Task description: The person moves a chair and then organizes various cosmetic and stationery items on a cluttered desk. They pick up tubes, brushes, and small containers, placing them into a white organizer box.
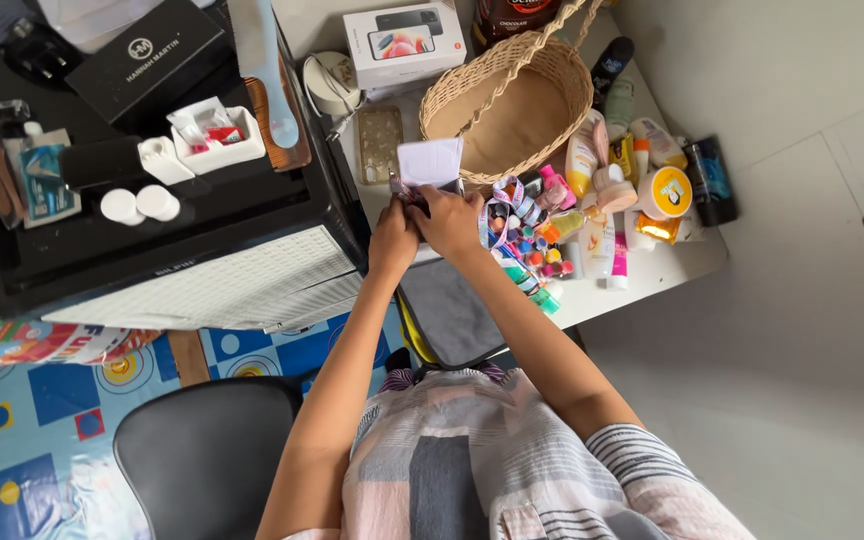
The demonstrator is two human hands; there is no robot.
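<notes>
Both hands meet at the white table's (pixel 652 270) middle; the left hand (pixel 392 235) and right hand (pixel 449 220) pinch a small white card (pixel 430 161), seemingly over a dark case; wicker basket (pixel 512 110) at one o'clock; keep the card level, thumbs steady.

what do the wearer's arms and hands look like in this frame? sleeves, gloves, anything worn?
Both arms bare from the short sleeves down. Left hand and right hand: no gloves; no watch, ring or band visible. Short-sleeved top in pale pink, grey and white patchwork blocks, with a grey-and-white striped right sleeve.
</notes>
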